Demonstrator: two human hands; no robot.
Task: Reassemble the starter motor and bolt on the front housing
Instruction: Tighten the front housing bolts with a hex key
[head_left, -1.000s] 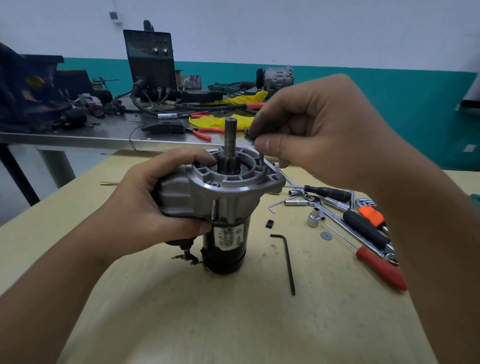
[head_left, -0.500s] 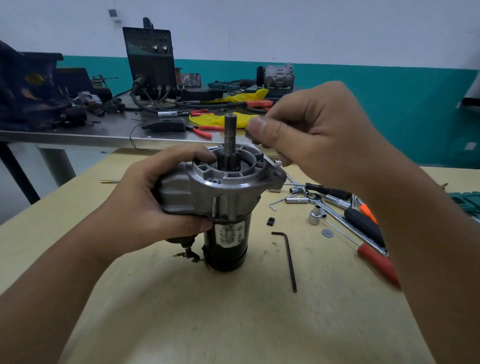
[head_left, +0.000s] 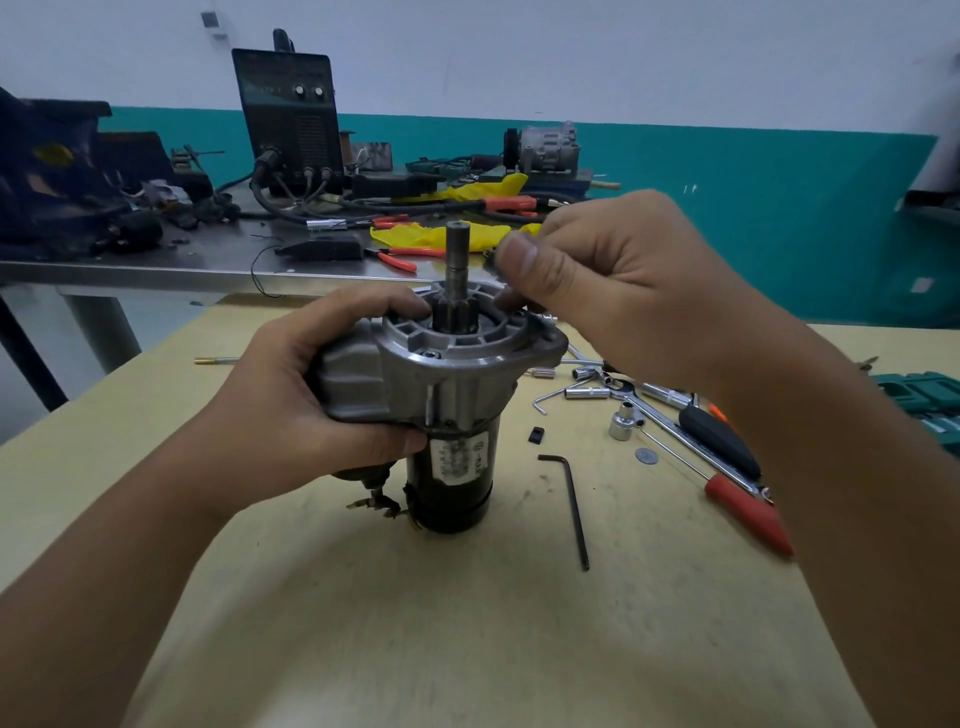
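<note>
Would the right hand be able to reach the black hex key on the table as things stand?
Probably yes: the hex key lies alone on bare table, below the right hand. That hand would first need to free its pinching fingers.

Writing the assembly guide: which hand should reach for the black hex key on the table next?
Right. The right hand hovers over the housing, on the hex key's side; the left hand grips the starter motor.

Light: dim and even, with a cool cast.
Shadows: soft dark patch on the yellow table (head_left: 322, 597) at 6 o'clock, between the forearms.
Glare: pale sheen along the metal bench (head_left: 156, 270) edge at 9 o'clock.
Blur: right hand (head_left: 613, 275) fingertips smeared, near centre.
Distortion: wide-angle bend; forearms swell at 5 and 7 o'clock.
Focus: far clutter at 11 o'clock is soft.
</note>
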